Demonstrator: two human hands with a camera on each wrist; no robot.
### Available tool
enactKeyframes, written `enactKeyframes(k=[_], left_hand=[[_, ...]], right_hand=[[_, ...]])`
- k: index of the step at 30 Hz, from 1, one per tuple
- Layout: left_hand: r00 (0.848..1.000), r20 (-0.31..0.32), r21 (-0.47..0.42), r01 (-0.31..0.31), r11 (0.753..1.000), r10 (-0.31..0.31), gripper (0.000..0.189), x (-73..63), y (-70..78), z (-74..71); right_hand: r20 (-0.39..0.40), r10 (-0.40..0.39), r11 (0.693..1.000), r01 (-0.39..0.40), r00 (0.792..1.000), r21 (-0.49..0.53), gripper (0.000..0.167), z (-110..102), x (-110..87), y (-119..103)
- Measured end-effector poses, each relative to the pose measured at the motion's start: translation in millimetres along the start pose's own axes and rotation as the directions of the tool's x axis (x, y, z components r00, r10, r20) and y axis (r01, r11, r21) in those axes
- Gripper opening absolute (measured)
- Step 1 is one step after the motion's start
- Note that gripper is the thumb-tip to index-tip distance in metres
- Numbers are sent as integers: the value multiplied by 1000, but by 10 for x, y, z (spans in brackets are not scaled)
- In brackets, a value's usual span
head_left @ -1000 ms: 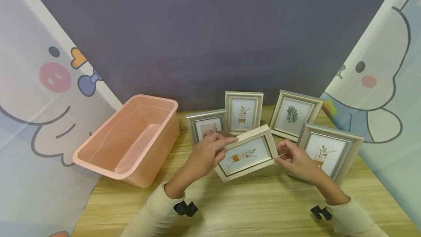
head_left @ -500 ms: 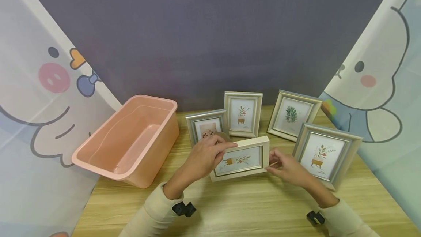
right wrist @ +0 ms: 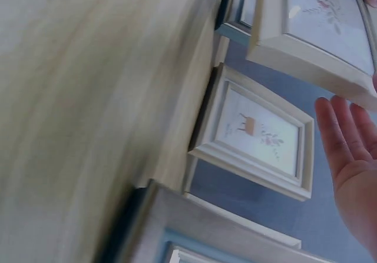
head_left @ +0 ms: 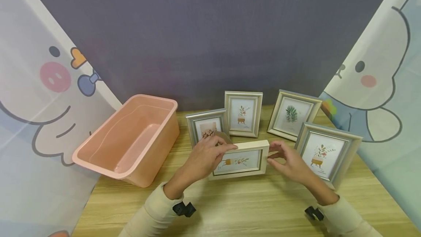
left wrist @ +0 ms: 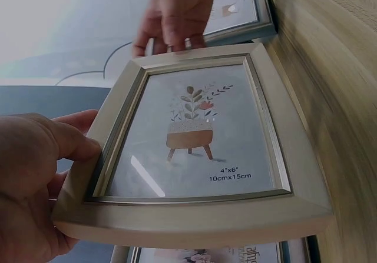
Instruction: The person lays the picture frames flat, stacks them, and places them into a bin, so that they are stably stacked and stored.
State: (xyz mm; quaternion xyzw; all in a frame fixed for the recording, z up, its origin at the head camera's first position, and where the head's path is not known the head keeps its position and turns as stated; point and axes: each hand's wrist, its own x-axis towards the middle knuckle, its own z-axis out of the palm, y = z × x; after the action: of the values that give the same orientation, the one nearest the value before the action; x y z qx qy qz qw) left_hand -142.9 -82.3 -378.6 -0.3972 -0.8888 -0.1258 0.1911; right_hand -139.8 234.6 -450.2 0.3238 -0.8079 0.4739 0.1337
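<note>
A cream picture frame [head_left: 239, 161] with a potted-plant print stands on its long side on the wooden table [head_left: 250, 207], in front of me. My left hand [head_left: 204, 154] grips its left end; in the left wrist view the thumb [left wrist: 65, 142] lies on the frame's front [left wrist: 194, 145] and the fingers are behind it. My right hand [head_left: 287, 164] is at the frame's right end with its fingers nearly straight. Its fingertips [left wrist: 177, 39] touch that edge. The right wrist view shows the flat palm [right wrist: 353, 157] beside the frame [right wrist: 312, 33].
A pink plastic bin [head_left: 161, 138] sits empty at the left. Behind the held frame stand a small silver frame [head_left: 206, 126], a taller one [head_left: 243, 113] and a leaf-print one [head_left: 292, 114]. A bigger frame [head_left: 325, 154] stands right of my right hand. Cartoon-print curtains hang on both sides.
The cream frame was tilted above the table; it has come down, turned level and now stands on its long side. My right hand has loosened from a pinch to straighter fingers.
</note>
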Motion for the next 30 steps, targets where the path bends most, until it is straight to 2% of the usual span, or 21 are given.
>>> enactKeyframes(k=[3,6,13,21,26,30], left_hand=[[1000,-2,9,-8,1000,8,49,-5,2,2],[1000,2,11,-17,1000,17,49,0,8,3],[1000,20,19,-17,1000,16,48,3,17,0],[1000,13,38,-22,999,21,48,-9,23,9],[1000,2,-19,-16,1000,16,44,-20,11,26],[1000,9,-140,11,990,-10,38,-33,-31,25]], right_hand=[[-29,-52,999,52,998,-4,66,-14,37,-34],[-29,-85,996,84,996,-39,70,-23,66,-66],[23,-100,988,102,995,-112,56,5,121,-108],[22,-91,985,93,996,-148,49,15,124,-99],[27,-71,984,74,997,-164,50,-10,112,-114],[20,-81,982,83,996,-168,51,-44,101,-133]])
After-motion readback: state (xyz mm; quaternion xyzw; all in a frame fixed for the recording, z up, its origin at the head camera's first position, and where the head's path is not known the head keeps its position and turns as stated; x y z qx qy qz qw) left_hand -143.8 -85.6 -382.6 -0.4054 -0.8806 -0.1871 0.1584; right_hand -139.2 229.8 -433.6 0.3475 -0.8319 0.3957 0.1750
